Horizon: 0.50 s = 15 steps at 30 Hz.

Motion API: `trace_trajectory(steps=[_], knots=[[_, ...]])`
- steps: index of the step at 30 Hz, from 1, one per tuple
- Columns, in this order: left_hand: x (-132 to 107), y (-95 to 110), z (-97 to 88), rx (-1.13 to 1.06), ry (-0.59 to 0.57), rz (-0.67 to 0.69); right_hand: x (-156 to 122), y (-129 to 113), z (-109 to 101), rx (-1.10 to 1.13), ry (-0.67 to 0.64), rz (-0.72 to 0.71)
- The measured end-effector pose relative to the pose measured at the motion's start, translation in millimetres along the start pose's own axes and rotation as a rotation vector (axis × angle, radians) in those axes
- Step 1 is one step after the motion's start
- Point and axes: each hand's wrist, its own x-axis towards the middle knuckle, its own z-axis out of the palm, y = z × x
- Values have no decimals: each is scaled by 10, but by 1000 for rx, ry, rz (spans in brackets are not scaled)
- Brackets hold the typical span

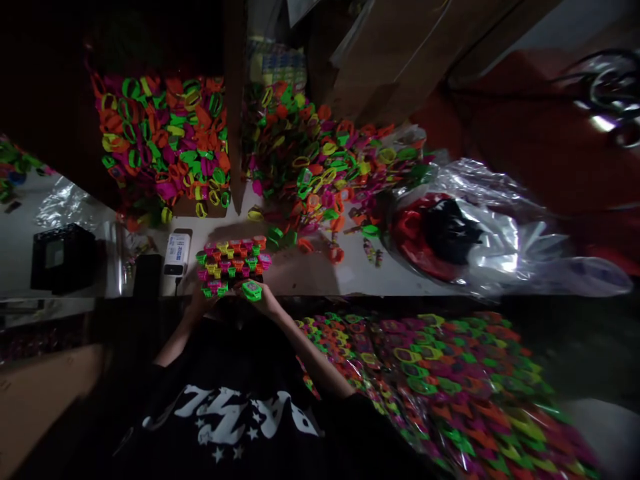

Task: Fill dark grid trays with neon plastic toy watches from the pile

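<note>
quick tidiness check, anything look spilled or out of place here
The loose toy watches do: they lie tangled in a heap on the table, with strays such as a green watch at its front edge. It looks messy against the neat rows of watches. Whether it spilled or was tipped out, I can't tell.

Bright plastic watches are lying heaped on a white desk, suggesting a workshop. Clear bags are holding more.
</note>
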Motion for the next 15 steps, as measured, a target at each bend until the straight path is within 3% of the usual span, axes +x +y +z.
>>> trace_trajectory(steps=[3,6,11,15], knots=[[-26,23,-53,-18,5,0,95,331,127,-67,80,-105],[-54,79,-121,-40,-5,13,162,463,197,-137,109,-131],[-98,139,-217,-75,-35,26,204,410,301,-302,130,-62],[-52,133,-235,-91,-40,27,238,296,362,-625,110,92]])
